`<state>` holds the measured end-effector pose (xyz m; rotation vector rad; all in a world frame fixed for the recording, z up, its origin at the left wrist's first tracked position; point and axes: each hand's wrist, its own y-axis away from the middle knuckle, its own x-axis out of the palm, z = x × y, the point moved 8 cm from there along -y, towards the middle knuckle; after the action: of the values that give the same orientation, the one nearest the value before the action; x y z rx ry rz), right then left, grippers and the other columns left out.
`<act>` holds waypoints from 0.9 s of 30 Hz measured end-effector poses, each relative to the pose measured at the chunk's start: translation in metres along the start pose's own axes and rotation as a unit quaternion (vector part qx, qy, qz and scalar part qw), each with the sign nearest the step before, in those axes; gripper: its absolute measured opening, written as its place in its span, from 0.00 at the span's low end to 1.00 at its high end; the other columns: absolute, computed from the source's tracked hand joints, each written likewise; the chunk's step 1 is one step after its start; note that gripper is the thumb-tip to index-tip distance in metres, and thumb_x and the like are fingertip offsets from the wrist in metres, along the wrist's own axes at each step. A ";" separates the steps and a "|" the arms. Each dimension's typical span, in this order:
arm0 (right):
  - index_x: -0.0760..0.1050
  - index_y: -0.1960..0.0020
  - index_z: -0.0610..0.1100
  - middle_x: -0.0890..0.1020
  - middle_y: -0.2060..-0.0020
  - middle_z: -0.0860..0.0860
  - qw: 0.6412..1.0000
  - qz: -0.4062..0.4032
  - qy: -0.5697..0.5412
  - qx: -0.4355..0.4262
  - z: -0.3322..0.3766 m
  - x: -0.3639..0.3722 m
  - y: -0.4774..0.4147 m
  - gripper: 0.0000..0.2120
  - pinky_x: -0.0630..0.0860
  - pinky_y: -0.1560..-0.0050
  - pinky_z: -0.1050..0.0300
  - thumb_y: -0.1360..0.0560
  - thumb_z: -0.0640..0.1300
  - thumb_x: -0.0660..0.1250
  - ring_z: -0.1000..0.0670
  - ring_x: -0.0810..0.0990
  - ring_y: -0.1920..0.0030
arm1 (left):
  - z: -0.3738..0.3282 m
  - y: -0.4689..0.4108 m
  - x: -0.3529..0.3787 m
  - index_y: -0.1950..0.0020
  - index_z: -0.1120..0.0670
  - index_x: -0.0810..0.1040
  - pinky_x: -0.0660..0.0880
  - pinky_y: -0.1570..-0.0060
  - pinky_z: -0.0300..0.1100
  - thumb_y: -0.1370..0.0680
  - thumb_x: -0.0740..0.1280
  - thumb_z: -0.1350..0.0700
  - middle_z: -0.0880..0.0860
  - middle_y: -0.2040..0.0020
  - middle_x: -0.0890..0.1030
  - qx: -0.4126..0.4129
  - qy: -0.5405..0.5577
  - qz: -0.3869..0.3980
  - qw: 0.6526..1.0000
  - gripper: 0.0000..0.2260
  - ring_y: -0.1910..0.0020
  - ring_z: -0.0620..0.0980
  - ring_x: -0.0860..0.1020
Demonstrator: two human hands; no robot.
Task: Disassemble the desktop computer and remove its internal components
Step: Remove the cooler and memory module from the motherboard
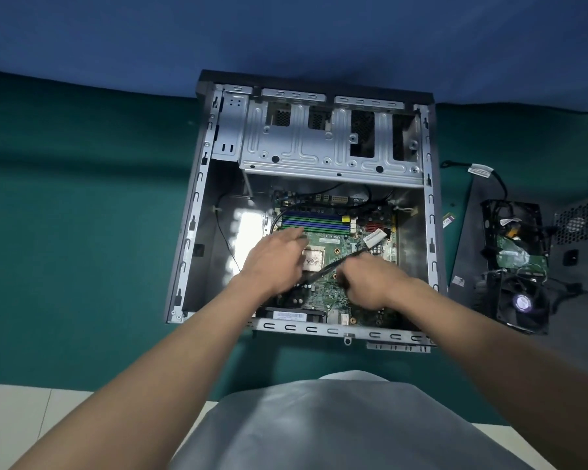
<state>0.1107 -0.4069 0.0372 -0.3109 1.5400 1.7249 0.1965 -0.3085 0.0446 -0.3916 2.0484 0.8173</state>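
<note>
An open desktop case [197,184] lies flat on the green table. Its green motherboard [333,293] sits in the lower half, with blue and green memory slots [311,222] and a bare processor [313,261] at the centre. My left hand [274,262] rests on the board beside the processor, fingers spread toward the memory slots. My right hand [370,283] is closed around a black cable [333,266] that runs diagonally across the board toward a white label [374,238]. An empty metal drive cage [330,140] fills the case's far half.
To the right of the case lie the grey side panel [465,239], a removed hard drive [520,256], a black cooler fan [523,301], a power supply [581,228] and loose cables [482,171]. A small memory stick [448,219] sits by the case's right wall. A blue wall stands behind.
</note>
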 end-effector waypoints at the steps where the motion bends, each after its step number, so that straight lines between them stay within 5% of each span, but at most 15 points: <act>1: 0.77 0.51 0.43 0.80 0.54 0.48 0.998 -0.056 -0.033 -0.009 0.004 -0.015 -0.007 0.09 0.80 0.54 0.56 0.27 0.33 0.61 0.49 0.80 0.56 | 0.007 0.001 -0.007 0.29 0.54 0.70 0.52 0.26 0.48 0.20 0.61 0.58 0.53 0.23 0.61 -0.024 0.013 -0.035 0.999 0.18 0.25 0.54 0.61; 4: 0.76 0.41 0.42 0.78 0.46 0.47 0.970 -0.223 -0.094 -0.039 0.019 -0.061 -0.025 0.12 0.76 0.45 0.52 0.23 0.39 0.61 0.46 0.78 0.46 | 0.026 -0.002 -0.008 0.24 0.56 0.61 0.52 0.27 0.48 0.21 0.62 0.59 0.54 0.21 0.55 -0.082 0.053 -0.035 0.995 0.26 0.23 0.53 0.55; 6: 0.74 0.38 0.42 0.77 0.43 0.46 0.962 -0.254 -0.078 -0.065 0.035 -0.077 -0.040 0.14 0.71 0.40 0.48 0.22 0.43 0.60 0.45 0.74 0.40 | 0.030 -0.006 0.001 0.22 0.57 0.57 0.52 0.27 0.48 0.20 0.63 0.58 0.53 0.20 0.49 -0.091 0.081 0.006 0.993 0.28 0.22 0.51 0.50; 9: 0.73 0.40 0.42 0.79 0.47 0.43 0.967 -0.237 -0.064 -0.062 0.051 -0.088 -0.066 0.12 0.73 0.47 0.49 0.20 0.46 0.58 0.41 0.76 0.45 | 0.026 -0.007 0.001 0.26 0.58 0.65 0.56 0.25 0.48 0.19 0.61 0.58 0.54 0.20 0.50 -0.075 0.115 -0.007 0.991 0.21 0.23 0.53 0.54; 14: 0.70 0.48 0.45 0.78 0.52 0.45 0.988 -0.152 -0.031 0.004 0.058 -0.092 -0.105 0.09 0.69 0.57 0.53 0.19 0.48 0.53 0.43 0.73 0.58 | 0.035 -0.003 -0.026 0.34 0.60 0.75 0.65 0.35 0.39 0.21 0.63 0.63 0.57 0.36 0.76 -0.096 0.195 -0.155 0.964 0.15 0.38 0.53 0.74; 20: 0.69 0.38 0.42 0.77 0.41 0.40 0.997 -0.072 -0.002 0.002 0.063 -0.079 -0.133 0.14 0.69 0.53 0.53 0.18 0.46 0.51 0.40 0.77 0.45 | 0.047 -0.008 -0.020 0.35 0.57 0.68 0.73 0.40 0.48 0.22 0.63 0.64 0.54 0.41 0.75 -0.139 0.197 -0.132 0.961 0.16 0.43 0.52 0.73; 23: 0.71 0.41 0.41 0.77 0.44 0.40 0.998 -0.056 -0.009 0.003 0.059 -0.074 -0.141 0.12 0.73 0.46 0.51 0.20 0.41 0.53 0.42 0.76 0.48 | 0.043 -0.012 -0.003 0.24 0.53 0.56 0.67 0.32 0.48 0.24 0.62 0.67 0.54 0.29 0.66 -0.126 0.149 -0.066 0.979 0.31 0.32 0.53 0.68; 27: 0.75 0.44 0.42 0.79 0.48 0.42 0.999 -0.045 -0.029 0.007 0.057 -0.076 -0.149 0.13 0.75 0.44 0.50 0.21 0.39 0.53 0.45 0.76 0.56 | 0.046 -0.017 0.014 0.21 0.53 0.38 0.45 0.24 0.48 0.22 0.59 0.62 0.50 0.21 0.38 -0.129 0.005 0.045 0.991 0.37 0.22 0.49 0.40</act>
<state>0.2805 -0.3909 -0.0088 -0.3149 1.4742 1.6379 0.2262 -0.2898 0.0073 -0.4483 1.9860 1.1443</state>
